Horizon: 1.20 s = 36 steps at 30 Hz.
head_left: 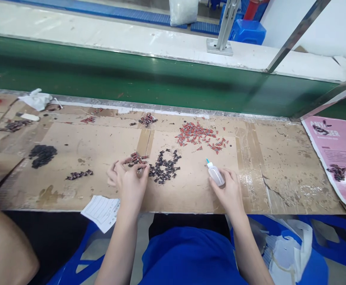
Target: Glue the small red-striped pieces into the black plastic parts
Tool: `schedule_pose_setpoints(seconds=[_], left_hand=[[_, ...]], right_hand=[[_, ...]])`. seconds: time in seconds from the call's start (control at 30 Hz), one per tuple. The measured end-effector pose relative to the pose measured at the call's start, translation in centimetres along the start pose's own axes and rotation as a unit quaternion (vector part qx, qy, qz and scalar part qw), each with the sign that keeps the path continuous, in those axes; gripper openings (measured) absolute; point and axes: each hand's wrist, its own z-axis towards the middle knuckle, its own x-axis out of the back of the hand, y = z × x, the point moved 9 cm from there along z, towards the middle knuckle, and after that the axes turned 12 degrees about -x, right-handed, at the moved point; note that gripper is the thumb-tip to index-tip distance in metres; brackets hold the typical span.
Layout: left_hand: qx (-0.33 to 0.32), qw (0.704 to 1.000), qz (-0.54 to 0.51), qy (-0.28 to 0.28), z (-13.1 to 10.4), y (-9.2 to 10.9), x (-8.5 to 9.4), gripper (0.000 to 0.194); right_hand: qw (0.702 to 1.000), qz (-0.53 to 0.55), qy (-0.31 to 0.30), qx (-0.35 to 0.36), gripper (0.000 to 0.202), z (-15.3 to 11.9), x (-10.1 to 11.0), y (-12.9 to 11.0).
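Note:
My right hand (229, 190) holds a small squeeze bottle (216, 175) with a white cap and a thin blue tip, tilted up to the left just above the cardboard. My left hand (128, 180) has thumb and forefinger pinched together at the left edge of a pile of small black parts (164, 168). Whatever sits between those fingertips is too small to make out. Just beyond the left fingers lies a little heap of red-and-black pieces (137, 157). A larger spread of small red pieces with dark ends (195, 133) lies behind the black pile.
Cardboard (187, 194) covers the bench. Black oval parts (42, 155) and a row of dark pieces (79, 174) lie to the left. A paper slip (101, 211) overhangs the front edge. Another person's arm (3, 241) is at far left. A pink sheet (330, 150) lies right.

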Motion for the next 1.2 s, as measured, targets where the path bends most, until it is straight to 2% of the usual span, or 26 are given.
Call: schedule_pose_setpoints(seconds=[0.13,0.23,0.33,0.43,0.5,0.57,0.67,0.8,0.9,1.03,1.2], left_hand=[[-0.008,0.999,-0.008,-0.042,0.2,0.0,-1.4,0.016],[-0.004,0.998,-0.013,-0.066,0.4,-0.1,-2.2,0.011],[-0.004,0.998,-0.008,-0.061,0.5,0.4,-1.8,0.014],[-0.023,0.999,-0.015,-0.044,0.3,2.1,-1.0,0.016],[-0.052,0.996,-0.045,-0.058,-0.4,3.9,-1.3,0.015],[-0.087,0.988,-0.085,-0.096,-1.6,6.2,-2.7,0.011],[-0.153,0.969,-0.132,-0.143,-3.9,9.7,-5.1,0.012],[-0.256,0.944,-0.151,-0.146,-6.2,13.0,-6.9,0.014],[-0.294,0.940,-0.123,-0.124,-6.6,13.4,-7.3,0.014],[-0.310,0.945,-0.066,-0.081,-6.4,13.1,-6.8,0.015],[-0.321,0.940,-0.076,-0.086,-6.3,13.1,-6.3,0.017]], right_hand=[[0.993,0.101,-0.014,-0.053,0.040,0.1,0.5,1.0],[0.965,0.235,-0.030,-0.117,0.043,0.0,1.0,2.1],[0.915,0.372,-0.024,-0.153,0.038,0.0,1.4,2.7],[0.842,0.502,0.000,-0.197,0.033,0.1,1.4,3.5],[0.802,0.556,0.007,-0.217,0.032,0.3,1.0,3.8],[0.787,0.573,0.002,-0.230,0.032,0.4,0.4,3.7],[0.790,0.564,-0.008,-0.240,0.032,0.3,-0.4,3.5],[0.808,0.543,0.007,-0.230,0.031,-0.1,-0.8,3.8],[0.836,0.504,0.023,-0.216,0.031,-0.5,-0.8,4.5],[0.875,0.441,0.032,-0.198,0.034,-0.8,-0.6,4.6],[0.896,0.399,0.047,-0.192,0.030,-1.0,-0.3,3.4]])
